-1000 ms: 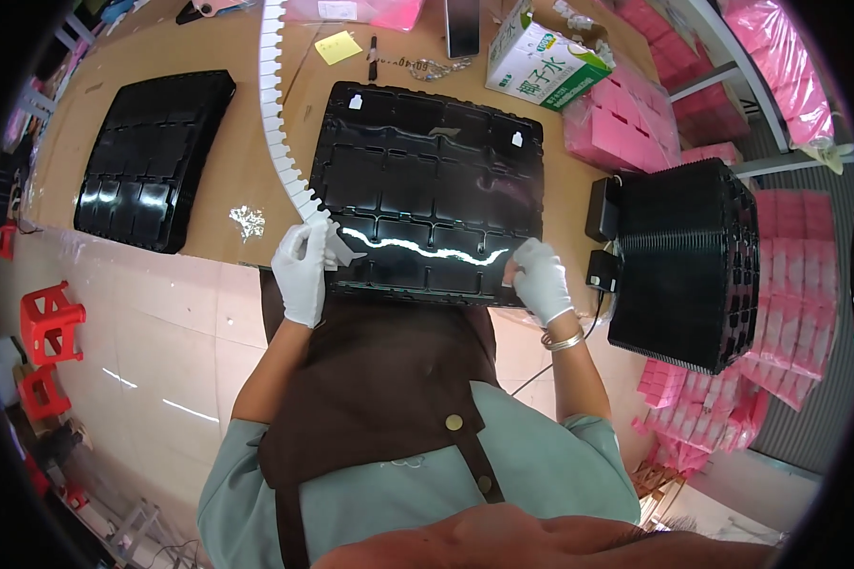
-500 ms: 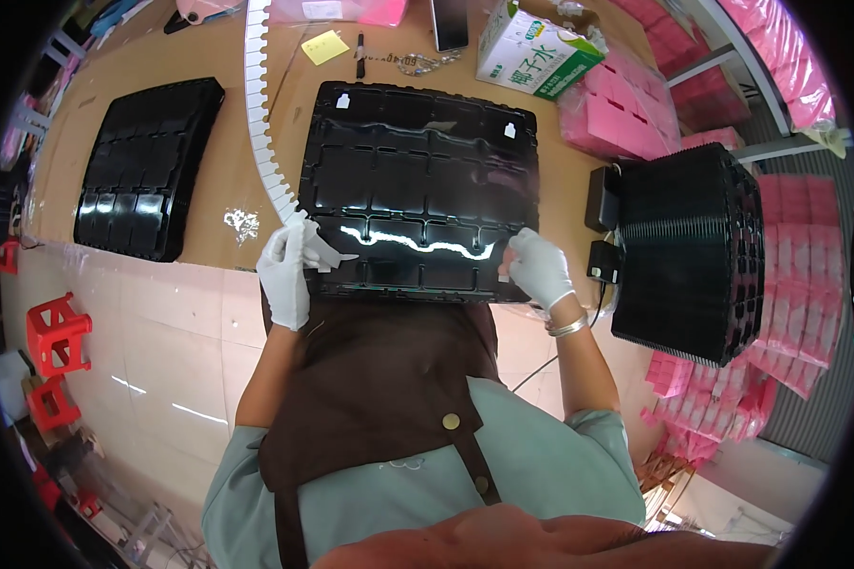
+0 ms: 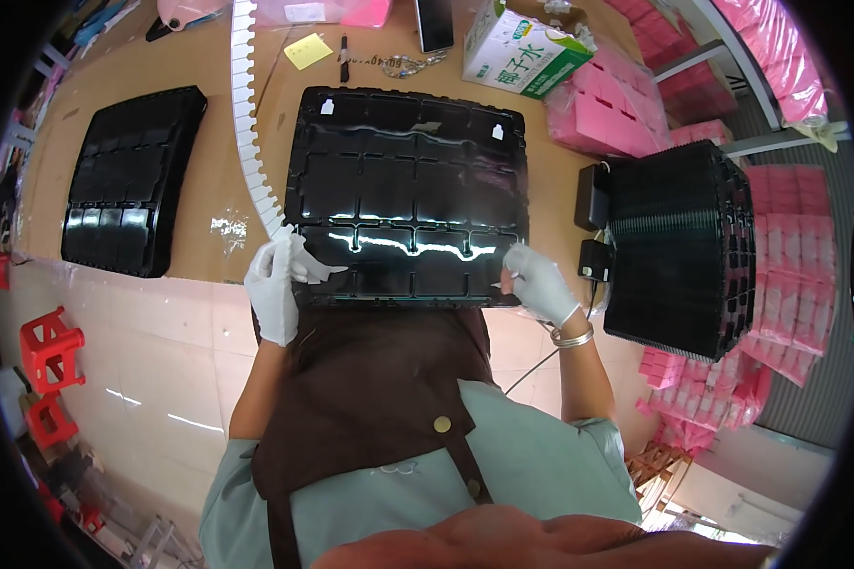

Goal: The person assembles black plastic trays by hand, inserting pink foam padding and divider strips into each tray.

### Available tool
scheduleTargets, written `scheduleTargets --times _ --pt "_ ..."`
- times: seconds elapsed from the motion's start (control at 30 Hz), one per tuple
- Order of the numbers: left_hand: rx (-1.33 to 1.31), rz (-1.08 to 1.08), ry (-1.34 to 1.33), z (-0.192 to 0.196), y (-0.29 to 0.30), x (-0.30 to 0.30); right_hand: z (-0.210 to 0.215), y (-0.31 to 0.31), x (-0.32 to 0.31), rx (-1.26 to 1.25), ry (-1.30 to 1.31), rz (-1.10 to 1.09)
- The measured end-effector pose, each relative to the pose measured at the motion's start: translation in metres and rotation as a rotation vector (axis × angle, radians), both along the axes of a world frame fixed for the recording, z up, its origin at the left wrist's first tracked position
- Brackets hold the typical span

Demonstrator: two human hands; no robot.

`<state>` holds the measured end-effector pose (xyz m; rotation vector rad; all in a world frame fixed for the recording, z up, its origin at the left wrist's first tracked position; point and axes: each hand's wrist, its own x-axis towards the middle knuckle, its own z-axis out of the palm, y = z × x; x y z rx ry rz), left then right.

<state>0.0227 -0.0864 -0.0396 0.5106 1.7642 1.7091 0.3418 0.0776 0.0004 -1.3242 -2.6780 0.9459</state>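
A black plastic tray (image 3: pixel 399 204) with moulded compartments lies in front of me at the table's near edge. Two small white stickers (image 3: pixel 327 107) mark its far corners. At its near left corner my gloved left hand (image 3: pixel 275 289) is closed on a long white sticker strip (image 3: pixel 247 128), which curves away up the table; a loose flap of it hangs over the tray. My gloved right hand (image 3: pixel 541 284) is at the near right corner, its partly bare fingertips pinched down at the tray. A small pale piece, seemingly a sticker, shows under them.
Another black tray (image 3: pixel 133 180) lies at the left. A tall stack of black trays (image 3: pixel 678 251) stands at the right beside black adapters (image 3: pixel 593 196). Behind are a green-white carton (image 3: pixel 522 52), pink packs (image 3: pixel 607 104), a phone (image 3: pixel 434 24), a pen (image 3: pixel 344 59) and a yellow note (image 3: pixel 307 51).
The whole view has shifted slightly, so the table things sit further left. My right hand has turned a little and its fingertips sit lower at the tray's corner. My left hand still holds the strip.
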Motion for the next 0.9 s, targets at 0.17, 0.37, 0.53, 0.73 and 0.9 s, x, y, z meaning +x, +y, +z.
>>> scheduleTargets --times 0.17,0.37,0.53,0.73,0.9 --pt "-0.013 -0.018 0.012 0.003 -0.001 0.001 -0.013 -0.004 -0.006 0.105 -0.006 -0.094" --pt "-0.035 -0.03 0.02 0.002 -0.003 -0.001 -0.012 -0.006 -0.015 0.245 -0.155 0.007" --pt "-0.055 -0.029 0.048 0.001 -0.003 -0.001 -0.002 0.01 0.005 -0.115 0.034 0.13" --pt "0.015 -0.017 0.006 0.001 0.003 0.002 -0.016 0.05 0.0 -0.315 0.474 -0.299" --pt "-0.024 -0.037 0.003 0.0 0.0 -0.001 -0.04 0.137 -0.06 0.241 0.299 -0.402"
